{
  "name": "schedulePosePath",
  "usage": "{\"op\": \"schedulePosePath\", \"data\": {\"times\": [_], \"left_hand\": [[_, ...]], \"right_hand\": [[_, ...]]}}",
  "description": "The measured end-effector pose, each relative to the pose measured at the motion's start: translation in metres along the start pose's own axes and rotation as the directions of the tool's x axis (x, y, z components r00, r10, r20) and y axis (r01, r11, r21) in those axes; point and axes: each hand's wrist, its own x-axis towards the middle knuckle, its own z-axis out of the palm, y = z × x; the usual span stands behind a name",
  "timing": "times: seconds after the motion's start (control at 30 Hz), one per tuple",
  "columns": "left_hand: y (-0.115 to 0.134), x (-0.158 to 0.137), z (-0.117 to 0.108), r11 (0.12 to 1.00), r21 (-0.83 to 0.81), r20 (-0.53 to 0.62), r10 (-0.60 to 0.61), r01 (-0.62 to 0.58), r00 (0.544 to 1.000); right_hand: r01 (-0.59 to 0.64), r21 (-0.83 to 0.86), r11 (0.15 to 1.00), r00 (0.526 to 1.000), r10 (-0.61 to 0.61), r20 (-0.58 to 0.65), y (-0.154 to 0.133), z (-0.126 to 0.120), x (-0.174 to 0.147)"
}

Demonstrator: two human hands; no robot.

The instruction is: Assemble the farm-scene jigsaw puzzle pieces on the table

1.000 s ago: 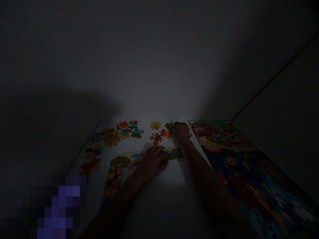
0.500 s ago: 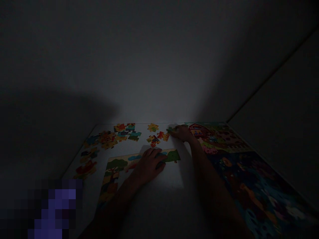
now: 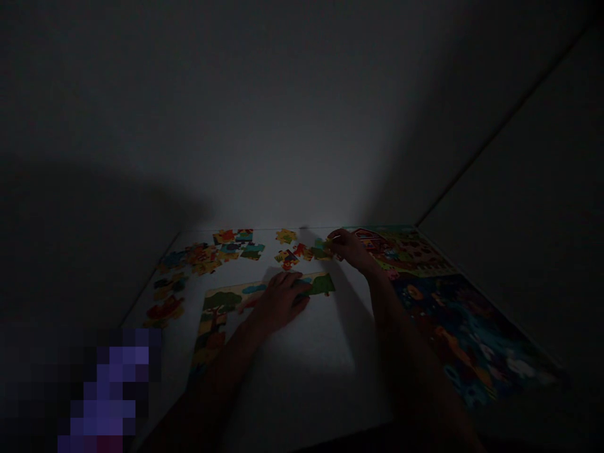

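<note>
Dimly, from the head view, a white table (image 3: 306, 384) is seen set against a pale wall (image 3: 283, 126). On it, a partly assembled puzzle (image 3: 226, 299) is laid out to the left of centre, its finished part formed by a top strip and a left side, where a tree and a blue cloud can be made out. The top strip is covered midway by the left hand (image 3: 285, 297), which is rested palm down with the fingers loosely spread. The two hands are kept apart. The right hand (image 3: 334, 240) is held farther out, its fingertips brought close together just beside a green and blue piece (image 3: 322, 249). A thin pale edge is shown at those fingertips, but whether a piece is gripped cannot be told.

To the left of the green and blue piece, a red-striped piece (image 3: 302, 251) and a yellow piece (image 3: 285, 236) are placed near one another. Beyond the puzzle's upper left, a heap of loose pieces (image 3: 202, 257) is spread. The table's right side is covered by a farm picture (image 3: 419, 253) and, nearer, by a dark blue picture (image 3: 476, 340). At the lower left, a purple shape (image 3: 108, 396) is blurred into blocks.
</note>
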Motion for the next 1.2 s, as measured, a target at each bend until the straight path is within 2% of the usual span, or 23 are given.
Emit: {"op": "schedulePosePath", "data": {"times": [0.13, 0.27, 0.43, 0.53, 0.77, 0.83, 0.87, 0.97, 1.07, 1.13, 1.2], "left_hand": [[0.001, 0.0, -0.001, 1.0, -0.015, 0.009, -0.01, 0.01, 1.0], [-0.001, 0.0, -0.001, 1.0, -0.028, 0.009, -0.005, 0.005, 1.0], [-0.003, -0.001, 0.001, 1.0, -0.029, -0.003, -0.003, 0.003, 1.0], [-0.003, -0.001, 0.003, 1.0, -0.022, -0.016, 0.005, -0.005, 1.0], [-0.003, -0.002, 0.005, 1.0, -0.017, -0.042, 0.011, -0.012, 0.999], [-0.003, -0.002, 0.004, 1.0, -0.02, -0.041, 0.014, -0.015, 0.999], [-0.003, -0.002, 0.004, 1.0, -0.021, -0.04, 0.018, -0.019, 0.999], [-0.003, -0.003, 0.004, 0.999, -0.025, -0.055, 0.02, -0.021, 0.998], [-0.001, -0.003, 0.003, 0.999, -0.034, -0.053, 0.006, -0.008, 0.999], [0.001, -0.003, 0.001, 0.999, -0.043, -0.038, -0.012, 0.01, 0.999], [0.003, -0.003, -0.002, 0.998, -0.055, -0.024, -0.029, 0.028, 0.999]], "right_hand": [[0.001, 0.105, 0.994, 0.995, 0.01, -0.102, 0.011, 0.004, -0.027], [-0.029, 0.178, 0.984, 0.973, 0.068, -0.221, 0.027, 0.011, -0.033], [-0.019, 0.075, 0.997, 0.931, 0.045, -0.362, 0.038, 0.015, -0.028], [-0.017, 0.018, 1.0, 0.914, 0.023, -0.406, 0.041, 0.015, -0.026], [-0.174, 0.134, 0.976, 0.838, 0.218, -0.5, 0.034, 0.002, -0.028], [-0.171, 0.148, 0.974, 0.842, 0.222, -0.491, 0.029, -0.006, -0.031], [-0.172, 0.157, 0.973, 0.859, 0.226, -0.46, 0.026, -0.01, -0.033], [-0.197, 0.188, 0.962, 0.935, 0.242, -0.26, 0.019, -0.012, -0.04], [-0.235, 0.262, 0.936, 0.956, 0.271, -0.11, 0.018, -0.001, -0.041], [-0.234, 0.346, 0.909, 0.954, 0.283, -0.096, 0.022, 0.011, -0.037], [-0.188, 0.418, 0.889, 0.953, 0.269, -0.143, 0.028, 0.02, -0.032]]}}
